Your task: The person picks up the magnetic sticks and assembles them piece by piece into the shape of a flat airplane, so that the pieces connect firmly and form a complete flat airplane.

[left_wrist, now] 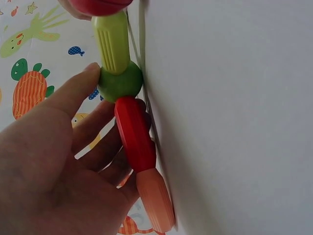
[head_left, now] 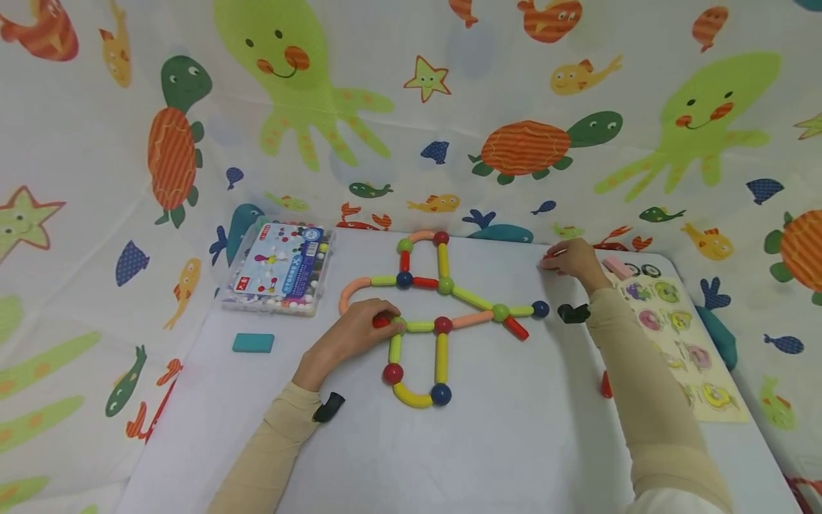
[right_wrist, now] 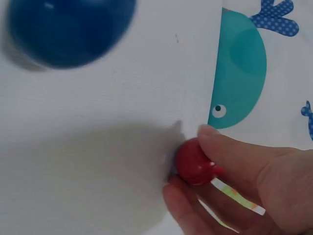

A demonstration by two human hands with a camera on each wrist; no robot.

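A flat figure of coloured sticks and balls lies mid-table, with a yellow stick [head_left: 441, 358] and a blue ball [head_left: 441, 394] in its lower loop. At its left side my left hand [head_left: 349, 334] pinches a green ball [left_wrist: 120, 82] between thumb and fingers. A red stick [left_wrist: 135, 134] and a peach stick [left_wrist: 155, 200] run from that ball alongside the palm. Near the table's far edge, my right hand [head_left: 574, 260] pinches a red ball [right_wrist: 193, 161] between thumb and fingers. The figure's nearest end to it is a dark blue ball [head_left: 541, 309].
A clear box [head_left: 276, 268] with a printed lid stands at the back left. A teal block [head_left: 253, 343] lies before it. On the right are a picture board [head_left: 700, 357], a pink block [head_left: 618, 268] and a red piece [head_left: 606, 384] beside the right forearm. A patterned cloth [head_left: 385, 193] rises behind.
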